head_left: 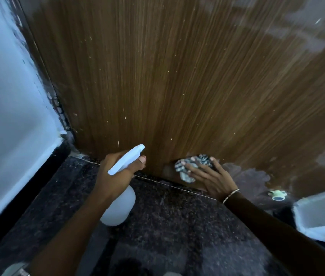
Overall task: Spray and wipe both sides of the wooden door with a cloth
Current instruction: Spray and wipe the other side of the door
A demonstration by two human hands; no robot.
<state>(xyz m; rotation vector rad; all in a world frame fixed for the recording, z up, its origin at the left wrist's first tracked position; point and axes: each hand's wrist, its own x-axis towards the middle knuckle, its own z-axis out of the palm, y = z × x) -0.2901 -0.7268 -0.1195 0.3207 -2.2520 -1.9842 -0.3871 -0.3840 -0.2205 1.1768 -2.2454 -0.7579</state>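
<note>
Step in hand: the lowest strip of the wooden door is being wiped on the side that is seen; the far side is not shown.
Cloth: a bunched, patterned cloth is pressed against the door just above its bottom edge, right of centre.
Right hand: the right hand is laid over the cloth with fingers spread and fairly straight, so the cloth is pushed rather than gripped.
Left hand: the left hand is wrapped round the neck of the white spray bottle, a finger set by the trigger and the nozzle aimed at the door's foot.
Surface: pale specks are scattered over the panel, and duller patches are seen at the upper right and lower right.
Surroundings: a dark speckled floor is met by the door; a pale wall stands at the left.
Next move, as judged: the cloth is to be drawn along the bottom edge, with fresh spray where specks are left; then the other side is to be reached.
</note>
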